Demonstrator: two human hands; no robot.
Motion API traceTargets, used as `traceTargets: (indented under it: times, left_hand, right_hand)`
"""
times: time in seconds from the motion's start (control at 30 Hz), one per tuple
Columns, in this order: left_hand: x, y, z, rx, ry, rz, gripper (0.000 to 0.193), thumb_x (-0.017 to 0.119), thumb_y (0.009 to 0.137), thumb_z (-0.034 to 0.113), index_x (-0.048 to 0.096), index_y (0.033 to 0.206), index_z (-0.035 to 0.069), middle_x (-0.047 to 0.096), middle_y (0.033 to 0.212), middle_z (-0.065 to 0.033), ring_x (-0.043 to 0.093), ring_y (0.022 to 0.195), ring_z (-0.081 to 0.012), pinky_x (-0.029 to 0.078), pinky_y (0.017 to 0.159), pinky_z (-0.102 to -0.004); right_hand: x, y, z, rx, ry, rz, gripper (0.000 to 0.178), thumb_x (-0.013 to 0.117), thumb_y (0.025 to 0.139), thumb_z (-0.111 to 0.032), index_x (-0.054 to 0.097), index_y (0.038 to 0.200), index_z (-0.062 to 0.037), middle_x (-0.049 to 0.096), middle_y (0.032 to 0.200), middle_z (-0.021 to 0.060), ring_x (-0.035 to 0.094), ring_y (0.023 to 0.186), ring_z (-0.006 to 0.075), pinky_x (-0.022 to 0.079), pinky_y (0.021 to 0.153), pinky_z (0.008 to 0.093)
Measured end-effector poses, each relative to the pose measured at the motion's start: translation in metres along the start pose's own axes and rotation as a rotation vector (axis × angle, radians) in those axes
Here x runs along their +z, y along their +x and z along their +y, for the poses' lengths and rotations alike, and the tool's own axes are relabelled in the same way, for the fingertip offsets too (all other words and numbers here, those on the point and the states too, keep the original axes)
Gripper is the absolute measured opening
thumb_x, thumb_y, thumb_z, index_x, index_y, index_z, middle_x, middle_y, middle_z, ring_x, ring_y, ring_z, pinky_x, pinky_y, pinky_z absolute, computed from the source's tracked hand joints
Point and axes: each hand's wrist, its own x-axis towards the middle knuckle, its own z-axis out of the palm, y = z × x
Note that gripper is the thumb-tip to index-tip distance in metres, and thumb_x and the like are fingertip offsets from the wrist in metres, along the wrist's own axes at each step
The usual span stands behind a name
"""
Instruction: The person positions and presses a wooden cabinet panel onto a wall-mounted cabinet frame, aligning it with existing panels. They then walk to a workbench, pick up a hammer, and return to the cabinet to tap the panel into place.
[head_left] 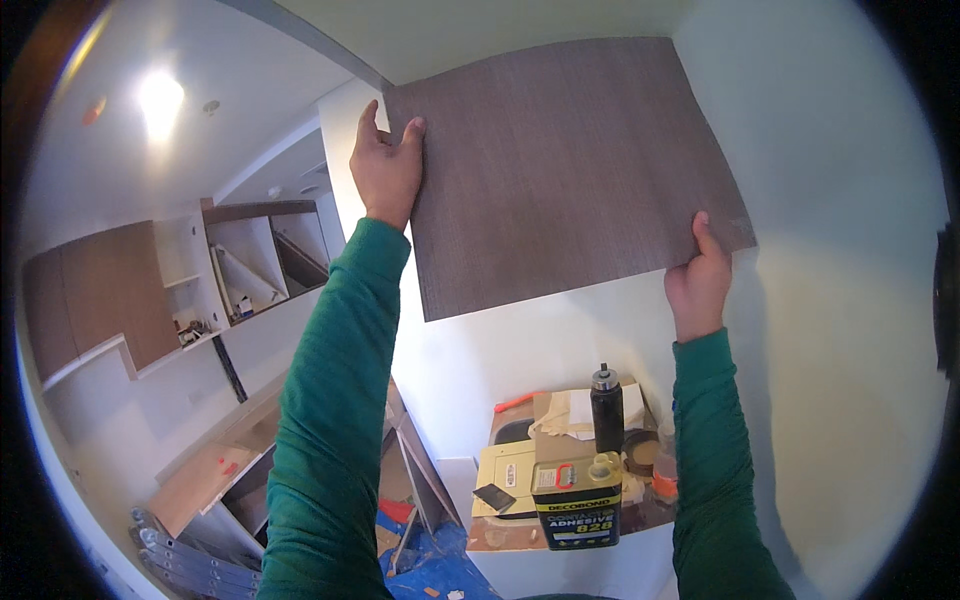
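Observation:
A thin brown wood-grain laminate sheet (560,170) is raised in front of me, close to the corner of the pale walls. My left hand (388,168) grips its left edge, thumb over the front face and forefinger pointing up beside the edge. At the lower right corner, my right hand (700,280) has its thumb on the front face; the other fingers are hidden behind the sheet. The lower edge slopes up to the right, and the top edge bows slightly. Both forearms are in green sleeves.
Below stands a small worktop (515,535) with a dark adhesive can (577,510), a black bottle (606,412), a cream panel (507,478) and a phone-like dark slab (494,497). Brown wall cabinets (110,295) hang at left. A folded ladder (185,555) lies low left, near blue floor covering (440,565).

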Motion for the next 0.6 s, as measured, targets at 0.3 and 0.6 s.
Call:
traceTargets:
  times: [0.3,0.6]
  left_hand:
    - [0.003,0.01,-0.011,-0.011,0.013,0.041,0.071,0.08,0.078,0.033,0.052,0.135,0.0,0.057,0.076,-0.0049,0.058,0.069,-0.0164,0.05,0.069,-0.0314]
    - [-0.008,0.006,-0.009,0.364,0.186,0.092,0.05,0.068,0.086,0.028,0.058,0.128,0.003,0.06,0.114,-0.0178,0.057,0.108,-0.0308,0.045,0.094,-0.0415]
  right_hand:
    - [0.004,-0.003,0.0,0.061,0.072,0.011,0.049,0.066,0.094,-0.021,0.049,0.132,0.0043,0.056,0.131,0.0132,0.052,0.119,0.0253,0.04,0.105,0.037]
    - [-0.002,0.002,0.004,0.062,0.124,-0.002,0.046,0.066,0.094,-0.019,0.049,0.132,0.0003,0.057,0.129,0.013,0.054,0.118,0.025,0.042,0.105,0.0374]
